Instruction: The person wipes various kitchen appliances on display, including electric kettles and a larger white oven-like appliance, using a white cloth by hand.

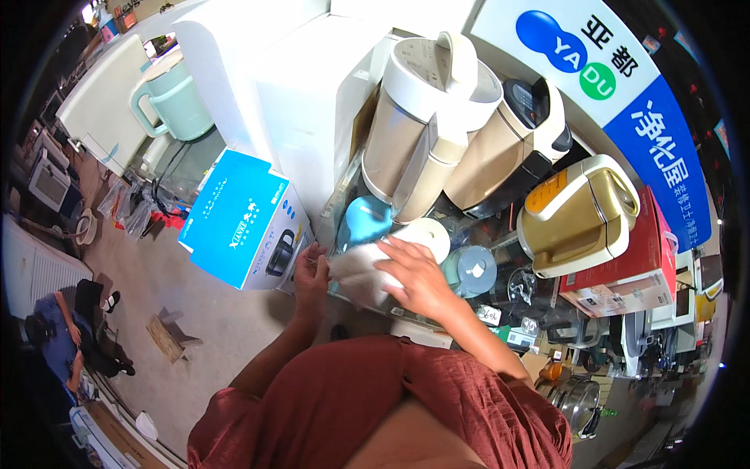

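- The right hand [414,273] grips a folded white cloth [361,275], fingers bent over its upper right side; motion blur softens the cloth's outline.
- The left hand [310,275] has its fingers partly curled, close to the cloth's left edge; whether it pinches anything, I cannot tell.
- The cloth is over the near edge of a glass tabletop [496,233], between the two hands.
- Left of the left hand stands a blue-and-white appliance carton [238,215].
- Just beyond the cloth are a blue round lid [367,219] and a white disc [428,233]; a grey-blue cup [475,270] is right of the right hand.
- Farther back stands a tall white-and-beige jug appliance [394,144]; to the right, a gold jug appliance [574,215] is beside a red carton [637,273].
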Demonstrator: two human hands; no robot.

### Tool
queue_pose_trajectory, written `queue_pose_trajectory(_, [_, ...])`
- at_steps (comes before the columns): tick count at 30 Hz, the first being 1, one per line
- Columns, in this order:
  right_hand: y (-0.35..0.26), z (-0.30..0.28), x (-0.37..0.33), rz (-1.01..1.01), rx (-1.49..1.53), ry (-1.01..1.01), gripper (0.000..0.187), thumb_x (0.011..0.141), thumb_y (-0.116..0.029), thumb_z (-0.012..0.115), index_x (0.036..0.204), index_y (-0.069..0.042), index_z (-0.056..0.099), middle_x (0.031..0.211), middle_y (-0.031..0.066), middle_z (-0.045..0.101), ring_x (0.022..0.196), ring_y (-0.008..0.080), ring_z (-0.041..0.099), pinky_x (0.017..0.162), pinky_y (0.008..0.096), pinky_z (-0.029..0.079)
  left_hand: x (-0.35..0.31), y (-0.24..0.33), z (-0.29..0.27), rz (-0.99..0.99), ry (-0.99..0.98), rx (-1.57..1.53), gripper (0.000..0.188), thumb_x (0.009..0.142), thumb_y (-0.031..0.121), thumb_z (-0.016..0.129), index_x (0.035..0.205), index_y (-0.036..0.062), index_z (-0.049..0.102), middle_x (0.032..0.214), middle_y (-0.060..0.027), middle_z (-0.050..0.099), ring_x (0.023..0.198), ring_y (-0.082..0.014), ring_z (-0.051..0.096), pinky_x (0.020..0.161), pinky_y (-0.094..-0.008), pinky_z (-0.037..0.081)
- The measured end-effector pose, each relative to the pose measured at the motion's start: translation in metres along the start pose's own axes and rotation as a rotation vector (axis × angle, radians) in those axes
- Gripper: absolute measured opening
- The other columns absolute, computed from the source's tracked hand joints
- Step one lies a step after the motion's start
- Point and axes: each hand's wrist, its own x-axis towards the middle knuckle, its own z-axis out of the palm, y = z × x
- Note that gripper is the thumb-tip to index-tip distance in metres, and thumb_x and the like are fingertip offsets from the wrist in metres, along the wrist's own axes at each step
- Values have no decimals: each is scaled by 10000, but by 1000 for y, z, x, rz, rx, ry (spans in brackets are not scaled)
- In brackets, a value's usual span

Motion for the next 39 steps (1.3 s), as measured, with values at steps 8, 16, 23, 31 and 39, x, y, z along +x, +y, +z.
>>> queue_pose_trajectory(8, [39,-31,-88,431,-327,265,395,704,-135,753,1081,-78,651,1236,158,608,1163,345,552,965,448,407,-20,15,7,456,287,597,421,860,19,592,1261,2,463,1230,-110,527,992,-191,550,810,-283,459])
queue_pose_trajectory(16, [12,-34,-58,301,597,194,271,784,-38,680,1053,-28,642,962,159,678,830,323,670,754,350,525,-64,71,35,707,-270,732,670,699,-5,647,1332,16,429,1354,-183,449,1252,-307,419,961,-417,429])
queue_pose_trajectory(23, [-1,-50,-17,-137,393,362,388,732,-78,726,1109,-46,641,1045,114,621,962,268,604,820,329,485,-79,69,93,347,-614,315,702,809,111,682,1417,33,340,1423,-156,418,1290,-250,412,1029,-408,390])
queue_pose_trajectory(31, [31,-37,-62,96,559,375,319,753,20,672,1065,-39,639,917,96,616,755,224,603,687,306,498,-65,186,73,874,86,758,338,794,24,632,1132,6,640,1087,-107,668,1006,-225,627,925,-365,464])
queue_pose_trajectory(39, [29,-20,-85,252,56,407,99,767,-58,687,863,-44,669,891,116,640,781,312,634,650,380,509,107,347,134,1689,296,1449,555,701,51,771,1222,110,592,1145,-107,631,1047,-323,614,908,-391,499])
